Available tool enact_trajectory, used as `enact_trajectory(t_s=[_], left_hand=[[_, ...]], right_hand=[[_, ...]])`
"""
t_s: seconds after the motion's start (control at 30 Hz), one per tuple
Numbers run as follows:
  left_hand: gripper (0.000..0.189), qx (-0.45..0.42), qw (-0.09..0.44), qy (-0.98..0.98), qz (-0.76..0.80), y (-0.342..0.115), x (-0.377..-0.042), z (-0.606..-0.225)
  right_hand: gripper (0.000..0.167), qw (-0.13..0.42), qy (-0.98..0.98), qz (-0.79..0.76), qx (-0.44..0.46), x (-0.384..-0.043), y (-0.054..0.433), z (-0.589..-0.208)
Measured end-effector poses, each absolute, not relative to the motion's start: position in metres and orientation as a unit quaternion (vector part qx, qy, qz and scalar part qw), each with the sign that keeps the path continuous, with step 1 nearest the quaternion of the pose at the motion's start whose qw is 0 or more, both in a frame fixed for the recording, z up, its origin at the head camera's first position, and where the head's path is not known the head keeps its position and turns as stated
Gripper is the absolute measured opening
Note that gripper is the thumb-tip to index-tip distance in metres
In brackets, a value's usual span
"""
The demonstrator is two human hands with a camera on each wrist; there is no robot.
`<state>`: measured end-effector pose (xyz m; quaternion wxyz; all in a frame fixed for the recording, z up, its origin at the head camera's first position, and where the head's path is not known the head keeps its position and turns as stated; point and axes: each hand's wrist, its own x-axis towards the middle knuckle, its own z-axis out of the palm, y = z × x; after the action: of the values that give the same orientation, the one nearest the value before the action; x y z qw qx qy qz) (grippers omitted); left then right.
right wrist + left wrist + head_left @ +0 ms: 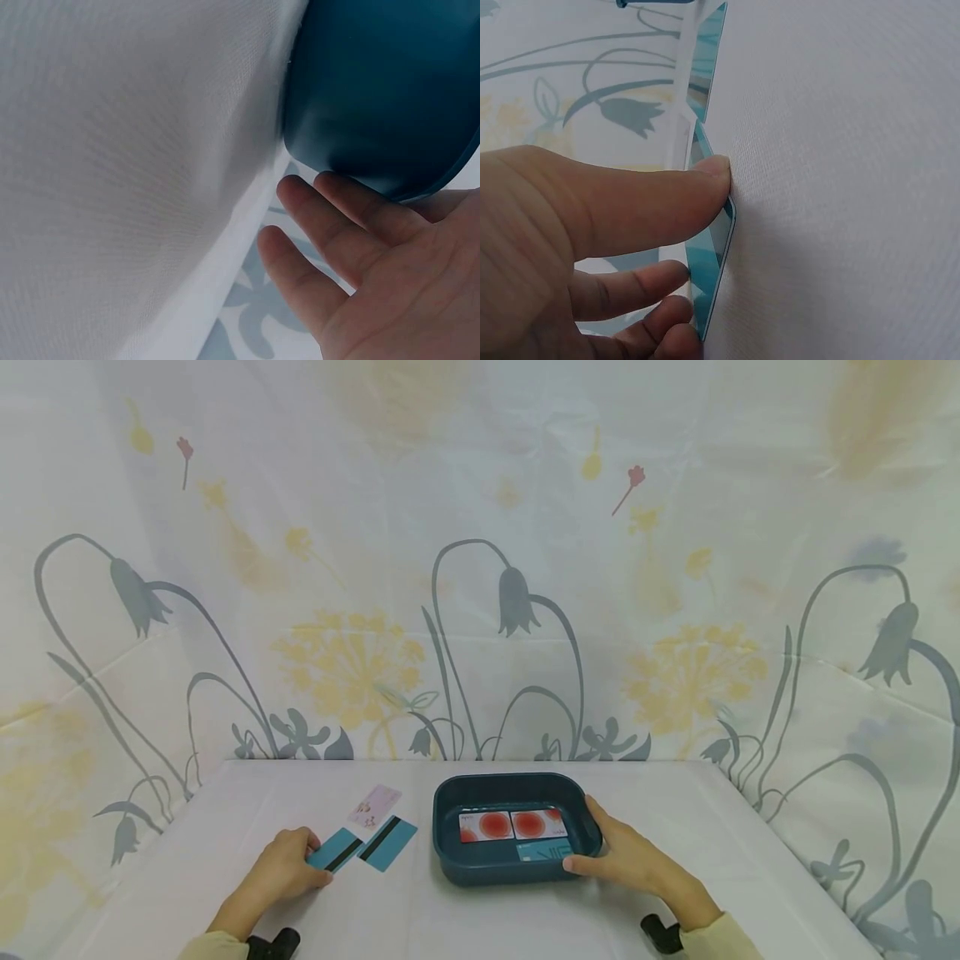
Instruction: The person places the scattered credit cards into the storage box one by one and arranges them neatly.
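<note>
My left hand (281, 864) pinches a blue magnetic-stripe card (335, 850) lying low over the white cloth. In the left wrist view its thumb is on one edge of that card (707, 259) and the fingertips reach the other. Just right of it lies a second blue striped card (388, 843), with a pink patterned card (374, 806) behind. My right hand (626, 852) holds the right end of a dark teal tub (480, 875), thumb at the front rim, index finger along the side; its other fingers (315, 217) stretch out fairly straight beside the wall.
Inside the tub lie two red-and-white cards (486, 827) side by side and a blue card (543, 850) in front of them. A white cloth (390, 914) covers the table. Behind its back edge hangs a flower-printed curtain (480, 652).
</note>
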<state>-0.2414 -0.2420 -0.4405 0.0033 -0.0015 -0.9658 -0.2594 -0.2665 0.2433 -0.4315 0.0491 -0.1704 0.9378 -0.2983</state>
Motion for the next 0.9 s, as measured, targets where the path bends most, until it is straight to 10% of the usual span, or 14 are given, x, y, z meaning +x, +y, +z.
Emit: enact_trajectory(t_s=[0.9], left_hand=[[0.044,0.007,0.0,-0.956,-0.295,-0.2479,-0.243,-0.4411]], right_hand=[[0.109,0.046,0.941,-0.292,-0.164,-0.2664,0.2431,-0.4305]])
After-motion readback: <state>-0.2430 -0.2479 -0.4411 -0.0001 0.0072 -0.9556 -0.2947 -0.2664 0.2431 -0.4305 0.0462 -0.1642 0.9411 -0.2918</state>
